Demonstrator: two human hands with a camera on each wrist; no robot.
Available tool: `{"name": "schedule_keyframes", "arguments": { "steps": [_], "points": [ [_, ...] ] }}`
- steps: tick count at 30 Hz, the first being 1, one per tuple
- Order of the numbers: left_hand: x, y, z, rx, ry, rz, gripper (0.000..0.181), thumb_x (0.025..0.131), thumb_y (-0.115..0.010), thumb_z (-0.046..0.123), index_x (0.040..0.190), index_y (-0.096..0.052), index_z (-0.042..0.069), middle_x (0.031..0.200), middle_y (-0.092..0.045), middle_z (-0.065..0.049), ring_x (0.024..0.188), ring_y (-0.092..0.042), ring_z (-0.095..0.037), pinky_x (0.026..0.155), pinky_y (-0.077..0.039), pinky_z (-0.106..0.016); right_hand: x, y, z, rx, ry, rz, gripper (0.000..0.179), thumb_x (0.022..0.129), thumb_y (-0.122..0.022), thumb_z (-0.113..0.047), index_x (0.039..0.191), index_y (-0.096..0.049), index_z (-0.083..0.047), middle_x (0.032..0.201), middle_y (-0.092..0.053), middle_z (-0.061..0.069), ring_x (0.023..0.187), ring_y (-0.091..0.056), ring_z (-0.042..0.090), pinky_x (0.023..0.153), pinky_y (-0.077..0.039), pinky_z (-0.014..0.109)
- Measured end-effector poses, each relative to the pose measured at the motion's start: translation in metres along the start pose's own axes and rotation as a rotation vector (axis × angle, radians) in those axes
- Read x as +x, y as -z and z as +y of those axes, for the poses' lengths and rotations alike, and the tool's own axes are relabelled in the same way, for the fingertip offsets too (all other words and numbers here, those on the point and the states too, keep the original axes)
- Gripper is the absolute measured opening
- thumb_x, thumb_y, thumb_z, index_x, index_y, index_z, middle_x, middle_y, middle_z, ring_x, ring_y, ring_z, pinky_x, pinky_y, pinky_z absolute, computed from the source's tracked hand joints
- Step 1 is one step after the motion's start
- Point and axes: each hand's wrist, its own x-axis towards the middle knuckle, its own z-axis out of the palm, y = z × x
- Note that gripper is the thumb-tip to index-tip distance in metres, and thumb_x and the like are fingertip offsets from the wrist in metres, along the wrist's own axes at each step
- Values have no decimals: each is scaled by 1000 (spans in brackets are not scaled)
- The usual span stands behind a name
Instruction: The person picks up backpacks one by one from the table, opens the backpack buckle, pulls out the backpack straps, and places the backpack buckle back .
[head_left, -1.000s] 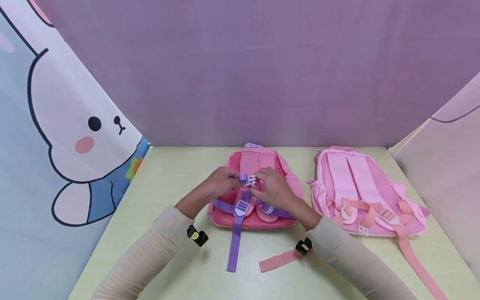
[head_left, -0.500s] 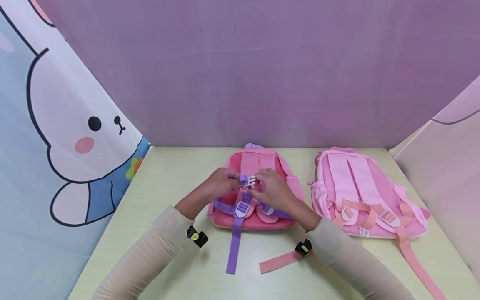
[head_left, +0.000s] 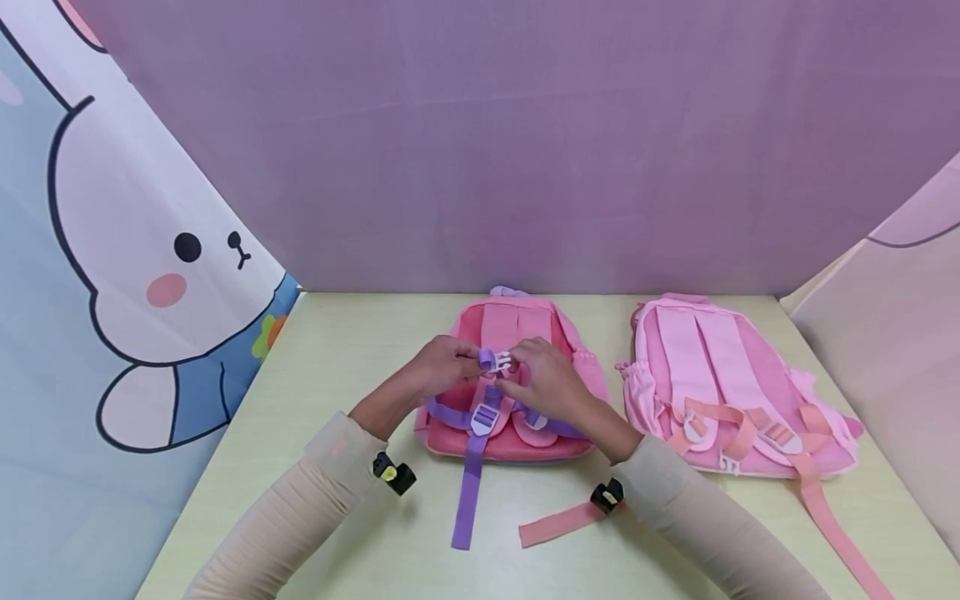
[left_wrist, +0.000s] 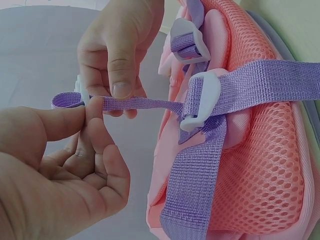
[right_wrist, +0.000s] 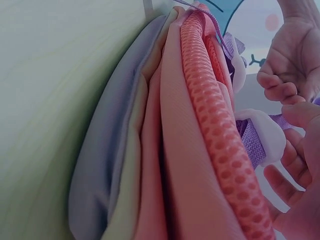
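A coral-pink backpack point(head_left: 517, 321) lies on the table, its shoulder straps and mesh back panel facing up. Above it, my left hand point(head_left: 442, 367) pinches a looped purple strap point(left_wrist: 137, 103) beside a white side-release buckle point(head_left: 502, 361) with prongs. My right hand point(head_left: 551, 379) faces it from the other side, thumb and fingers pinching the same strap close to the buckle. Part of the buckle is hidden behind fingers in the left wrist view. The strap runs taut to a white strap adjuster point(left_wrist: 203, 100), where a loose purple tail point(head_left: 468, 492) hangs down over the table.
To the right lies a second, light pink backpack point(head_left: 701, 358) with peach straps and a white buckle point(head_left: 727, 462). One peach strap end point(head_left: 558, 525) lies under my right wrist; another peach strap point(head_left: 840, 533) trails to the front edge. A purple cloth wall point(head_left: 525, 150) stands behind the table.
Both hands hold nearly the same pose on the purple strap and buckle. The view shifts very slightly; nothing else visibly moves.
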Motion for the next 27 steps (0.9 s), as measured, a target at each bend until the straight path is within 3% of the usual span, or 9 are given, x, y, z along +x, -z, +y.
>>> {"name": "schedule_keyframes", "arguments": {
  "steps": [12, 27],
  "points": [
    [-1, 0, -1, -15, 9, 4, 20, 101, -63, 19, 113, -77, 11, 109, -73, -5, 100, -60, -22, 95, -52, -46, -1, 0, -2, -17, -1, -5, 23, 88, -80, -28, 91, -65, -12, 90, -64, 1, 90, -53, 17, 76, -45, 30],
    [1, -1, -2, -34, 18, 9, 21, 100, -65, 19, 114, -77, 11, 109, -71, -6, 97, -59, -21, 93, -53, -44, -1, 2, -3, 26, 10, 19, 25, 88, -80, -28, 103, -68, -12, 96, -65, 0, 95, -55, 17, 79, -48, 32]
  ]
}}
